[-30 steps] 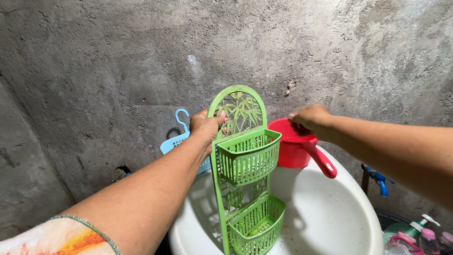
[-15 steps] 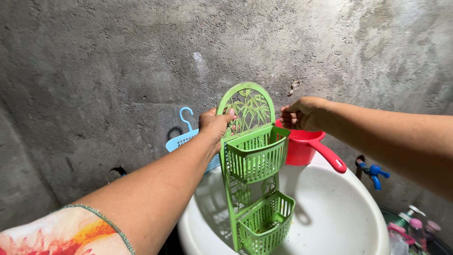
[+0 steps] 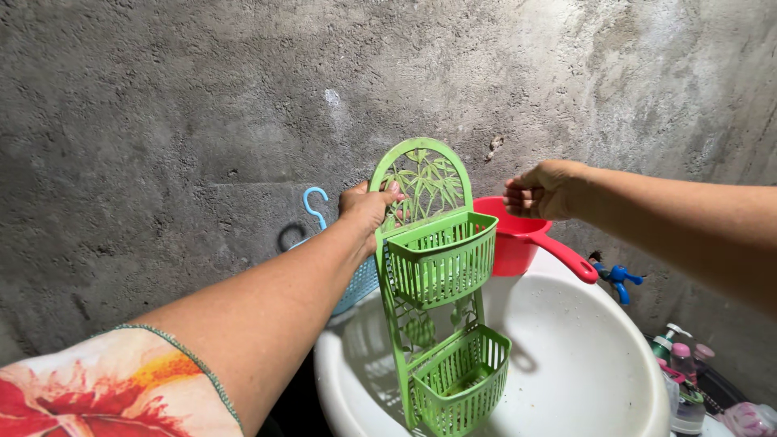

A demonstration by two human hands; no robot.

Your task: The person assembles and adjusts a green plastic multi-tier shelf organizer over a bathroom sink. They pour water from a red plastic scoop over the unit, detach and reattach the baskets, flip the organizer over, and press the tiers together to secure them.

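My left hand [image 3: 368, 206] grips the left edge of a green plastic two-basket rack [image 3: 433, 267] near its arched top and holds it upright over a white basin [image 3: 566, 348]. The rack's back panel has a leaf pattern, and both baskets look empty. My right hand [image 3: 538, 190] is curled on the rim of a red plastic dipper [image 3: 518, 239] with a long handle, just right of the rack, by the wall.
A rough grey concrete wall [image 3: 202, 121] fills the background. A blue hanger with a blue basket [image 3: 356, 279] sits behind my left arm. A blue tap [image 3: 619, 275] sticks out at right. Bottles and pump dispensers [image 3: 688, 372] stand at the lower right.
The rack now appears slightly further right and tilted a bit more over the basin. My right hand stays on the red dipper's rim; the view has shifted a little.
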